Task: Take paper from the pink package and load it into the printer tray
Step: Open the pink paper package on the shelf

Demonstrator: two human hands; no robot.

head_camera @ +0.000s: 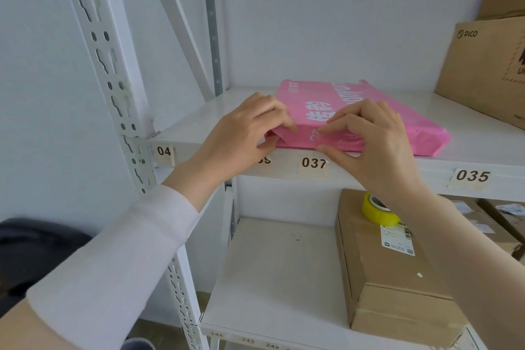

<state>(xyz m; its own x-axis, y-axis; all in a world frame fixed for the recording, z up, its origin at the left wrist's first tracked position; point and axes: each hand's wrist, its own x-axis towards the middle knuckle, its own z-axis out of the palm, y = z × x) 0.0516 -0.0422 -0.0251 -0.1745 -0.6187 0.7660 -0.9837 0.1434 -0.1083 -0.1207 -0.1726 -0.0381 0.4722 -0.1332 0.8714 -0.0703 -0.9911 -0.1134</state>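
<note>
Two hands are on the pink package (355, 119), which lies flat on the upper shelf (199, 122) of a white metal rack, its near end right at the shelf's front edge above the label reading 037 (313, 163). The left hand (241, 136) has its fingers curled over the package's near left corner with the thumb tucked under it, so it's pinching that corner. The right hand (375, 139) is pinching too, fingertips on the wrapper's front fold and thumb just below at the shelf edge, closed on the wrapper there. Can't really tell if the wrapper is opened or sealed, the hands cover that bit. The left arm has a pale sleeve (119, 258). On the same shelf, off to the right and well apart from the package, sits a cardboard box (483, 71) marked PICO. On the lower shelf (270, 278) there's another brown box (389, 278) with a yellow tape roll (377, 212) resting on top of it.
</note>
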